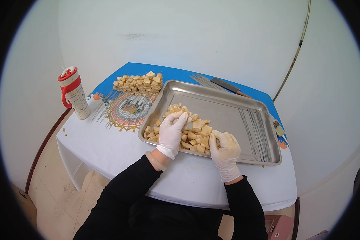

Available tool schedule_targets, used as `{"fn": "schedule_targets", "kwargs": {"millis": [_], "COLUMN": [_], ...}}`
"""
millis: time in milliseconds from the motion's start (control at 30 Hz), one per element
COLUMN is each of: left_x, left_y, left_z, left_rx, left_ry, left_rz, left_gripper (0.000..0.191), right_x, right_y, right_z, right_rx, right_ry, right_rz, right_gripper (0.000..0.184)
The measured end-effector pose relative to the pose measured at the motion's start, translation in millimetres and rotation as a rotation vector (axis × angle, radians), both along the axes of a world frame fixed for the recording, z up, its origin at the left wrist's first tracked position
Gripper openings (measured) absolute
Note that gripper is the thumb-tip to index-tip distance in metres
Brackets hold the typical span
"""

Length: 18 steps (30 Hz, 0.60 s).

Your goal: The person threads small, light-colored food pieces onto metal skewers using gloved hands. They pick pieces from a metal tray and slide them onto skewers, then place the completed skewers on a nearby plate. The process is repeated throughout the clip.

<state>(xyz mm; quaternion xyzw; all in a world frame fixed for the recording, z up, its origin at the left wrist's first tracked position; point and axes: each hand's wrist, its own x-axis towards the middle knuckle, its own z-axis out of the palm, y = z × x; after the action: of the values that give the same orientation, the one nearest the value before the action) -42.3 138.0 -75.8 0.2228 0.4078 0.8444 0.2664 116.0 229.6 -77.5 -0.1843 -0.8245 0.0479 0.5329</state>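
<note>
Both hands wear thin white gloves and work over a shallow stainless steel tray (pixel 210 87). My left hand (pixel 173 130) is pinched at its fingertips around a pale piece of food, above the heap. My right hand (pixel 225 151) has its thumb and fingers closed at the edge of a larger pale piece (pixel 206 130). Whether a thin skewer runs between the hands cannot be made out. Below them lie many cut pale-yellow food pieces (pixel 195 142) in the tray's near left part. Thin metal skewers (pixel 261 135) rest along the tray's right side.
Left of the tray, food pieces threaded on skewers (pixel 138 84) are stacked on the printed tablecloth (pixel 108 150). A red-and-white tumbler (pixel 75 93) stands at the left edge. Behind the tray lie a cleaver (pixel 225 85) and more skewers (pixel 202 80). A wall closes off the back.
</note>
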Motion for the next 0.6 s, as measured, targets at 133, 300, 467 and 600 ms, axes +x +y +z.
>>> {"fn": "schedule_targets", "kwargs": {"millis": [133,300,467,600], "left_x": [3.6,3.8,3.2,5.8], "left_y": [-0.2,-0.4,-0.5,-0.8], "left_z": [2.7,2.1,2.8,3.2], "left_rx": [0.011,0.021,0.03,0.048], "left_ry": [-0.026,0.002,0.012,0.024], "left_rz": [0.028,0.067,0.065,0.094], "left_gripper": [0.021,0.024,0.024,0.021], "right_x": [-0.4,-0.7,-1.0,-0.8], "right_y": [0.1,0.3,0.8,-2.2], "right_z": [0.3,-0.9,-2.0,0.3], "right_rx": [0.003,-0.007,-0.002,-0.013], "right_ry": [0.006,0.005,0.005,-0.004], "right_rz": [0.006,0.013,0.004,0.0], "right_gripper": [0.01,0.01,0.009,0.01]}}
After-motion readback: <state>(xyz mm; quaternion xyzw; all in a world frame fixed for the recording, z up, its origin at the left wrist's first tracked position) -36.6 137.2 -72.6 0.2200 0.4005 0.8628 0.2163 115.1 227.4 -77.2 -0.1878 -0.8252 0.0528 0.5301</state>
